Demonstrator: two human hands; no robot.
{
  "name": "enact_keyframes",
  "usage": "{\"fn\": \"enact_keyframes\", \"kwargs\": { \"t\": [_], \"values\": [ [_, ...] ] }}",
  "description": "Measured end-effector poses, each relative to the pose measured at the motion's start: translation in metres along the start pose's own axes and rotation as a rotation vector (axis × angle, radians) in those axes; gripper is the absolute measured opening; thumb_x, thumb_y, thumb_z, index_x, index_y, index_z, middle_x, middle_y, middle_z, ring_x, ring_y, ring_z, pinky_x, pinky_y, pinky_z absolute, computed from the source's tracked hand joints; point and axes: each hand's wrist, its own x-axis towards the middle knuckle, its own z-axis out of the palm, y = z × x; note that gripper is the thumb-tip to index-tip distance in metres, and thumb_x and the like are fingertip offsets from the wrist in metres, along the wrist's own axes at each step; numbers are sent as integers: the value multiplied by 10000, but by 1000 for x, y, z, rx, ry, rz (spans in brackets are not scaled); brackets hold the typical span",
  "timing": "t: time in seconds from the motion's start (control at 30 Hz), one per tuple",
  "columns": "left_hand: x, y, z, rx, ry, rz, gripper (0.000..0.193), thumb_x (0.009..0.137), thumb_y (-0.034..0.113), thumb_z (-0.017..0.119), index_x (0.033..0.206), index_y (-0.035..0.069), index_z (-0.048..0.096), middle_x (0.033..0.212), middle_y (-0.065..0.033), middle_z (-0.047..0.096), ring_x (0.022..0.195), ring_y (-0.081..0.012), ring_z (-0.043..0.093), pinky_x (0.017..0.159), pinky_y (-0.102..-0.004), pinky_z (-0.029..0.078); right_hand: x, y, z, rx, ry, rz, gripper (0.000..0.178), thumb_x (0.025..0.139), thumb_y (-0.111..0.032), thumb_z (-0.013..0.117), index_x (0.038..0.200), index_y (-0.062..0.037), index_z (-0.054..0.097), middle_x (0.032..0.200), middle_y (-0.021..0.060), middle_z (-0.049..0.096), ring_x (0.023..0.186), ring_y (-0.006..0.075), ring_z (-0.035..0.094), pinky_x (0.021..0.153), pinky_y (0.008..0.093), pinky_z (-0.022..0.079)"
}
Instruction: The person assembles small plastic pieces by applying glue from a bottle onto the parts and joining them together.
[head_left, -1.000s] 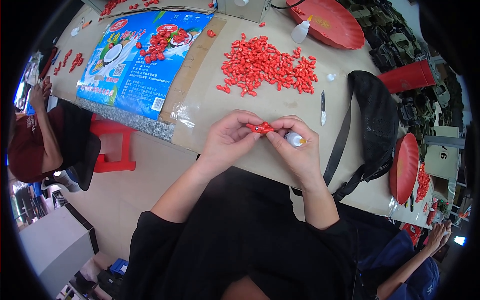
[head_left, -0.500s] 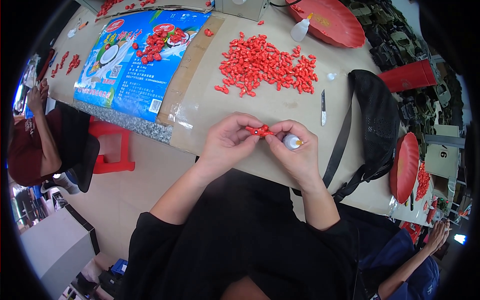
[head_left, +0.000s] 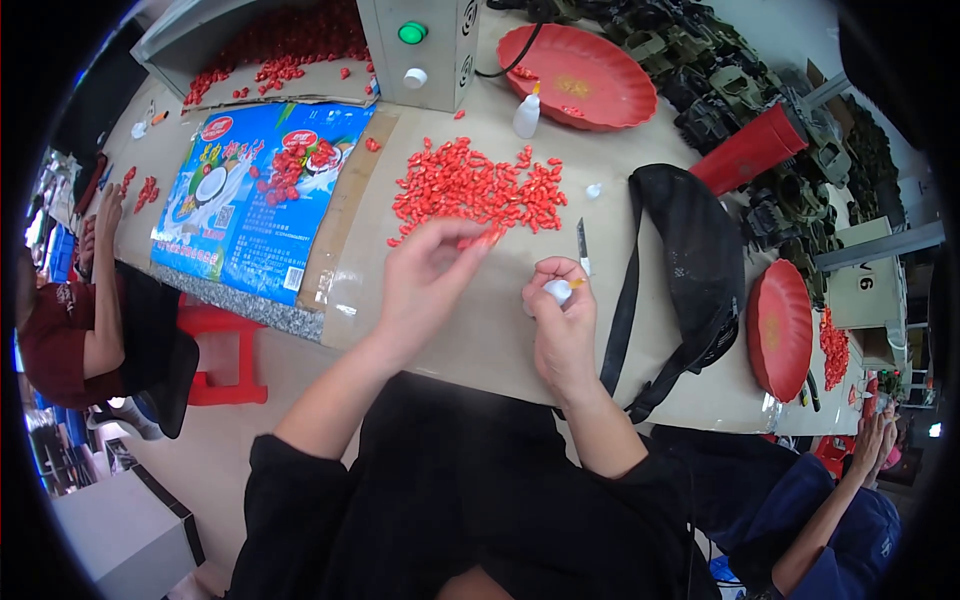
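The landmark is the heap of small red parts (head_left: 475, 190), spread on the brown-papered table (head_left: 480, 330) in front of the person.

The left hand (head_left: 425, 280) reaches up to the near edge of the heap; its thumb and forefinger are pinched on one red part (head_left: 487, 238) at the heap's lower rim, the other fingers curled loosely. Whether the part is lifted clear of the heap cannot be told at this size.

The right hand (head_left: 560, 325) lies below and to the right of the heap, near but apart from it. Its fingers are closed round a small white bottle with an orange tip (head_left: 562, 290), the tip pointing right.

A slim knife (head_left: 582, 243) lies just right of the heap's lower corner, above the right hand. Farther right of the heap is a black waist bag (head_left: 690, 260) with its strap trailing toward the table edge.

Beyond the heap stands a grey control box with a green button (head_left: 420, 45); to its right, a second white bottle (head_left: 527, 112) beside a red shallow tray (head_left: 580, 75).

Left of the heap lies a blue printed bag (head_left: 250, 210) carrying a smaller scatter of red parts (head_left: 285, 165).

Far right of the heap, at the table corner, lies a red round dish (head_left: 780, 330).

Other people sit at the left and lower right edges.
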Motion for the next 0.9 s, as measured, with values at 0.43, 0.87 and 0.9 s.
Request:
{"fn": "enact_keyframes", "kwargs": {
  "t": [0.43,0.87,0.9],
  "values": [
    [190,-23,101,1483,-108,688,110,666,146,489,688,133,596,719,1,588,833,-163,489,722,-324,343,2,-4,1,66,151,-90,132,794,-48,514,908,-59,447,769,25,483,715,96,454,649,224,354],
    [56,-10,-38,1000,-26,969,175,613,89,597,788,90,586,787,-23,577,701,-199,518,652,-336,381,2,0,5,-84,56,-102,140,801,-56,510,920,-40,439,820,36,480,757,111,463,725,248,367],
    [43,-5,-62,1051,-30,793,174,624,73,604,797,69,582,776,-51,571,705,-233,515,663,-354,379,3,1,2,-207,43,-87,146,808,-70,510,933,-38,443,829,45,494,763,124,477,749,258,375]
  ]
}}
